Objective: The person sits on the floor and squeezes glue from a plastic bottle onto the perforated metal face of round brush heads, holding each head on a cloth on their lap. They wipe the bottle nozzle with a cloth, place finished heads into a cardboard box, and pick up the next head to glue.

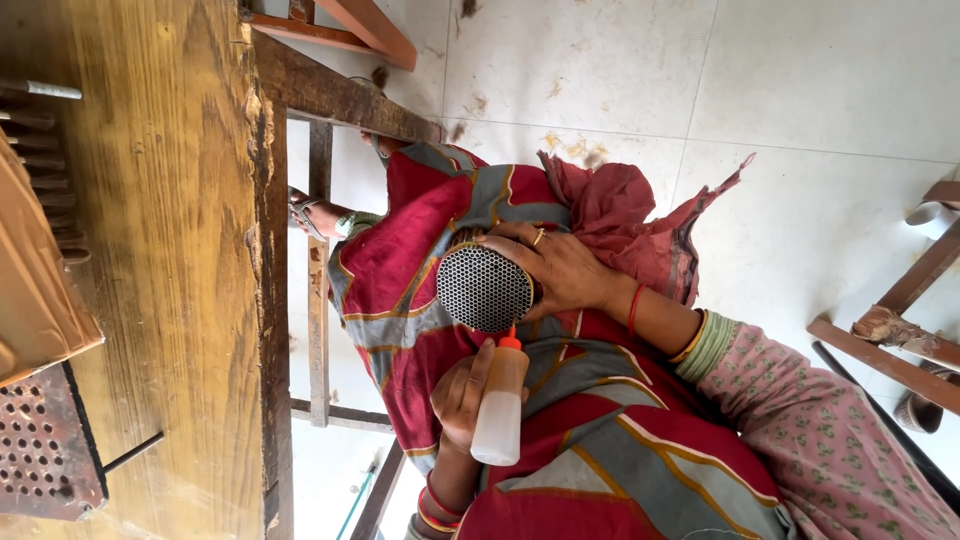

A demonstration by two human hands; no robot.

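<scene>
**Squeeze bottle tip meets the edge of a perforated disc held over the lap**

The view is turned on its side. One hand [560, 268] lies cupped over the far edge of a round perforated metal disc [484, 288], fingers curled around its rim, holding it against red and grey patterned cloth [400, 250] on the lap. Which hand is the person's left and which the right cannot be told from this rotated view. The disc's honeycomb face is turned towards the camera, and the gripping hand covers only its right-hand rim.

The other hand [462, 392] is wrapped around a small translucent squeeze bottle [498, 412] with an orange nozzle [511, 340]. The nozzle points at the disc and sits just at its lower edge, touching or nearly so.

A worn wooden table [170, 250] fills the frame's left side, bearing a rusty perforated plate [40, 450]. Pale floor tiles [800, 100] lie beyond the lap.
</scene>
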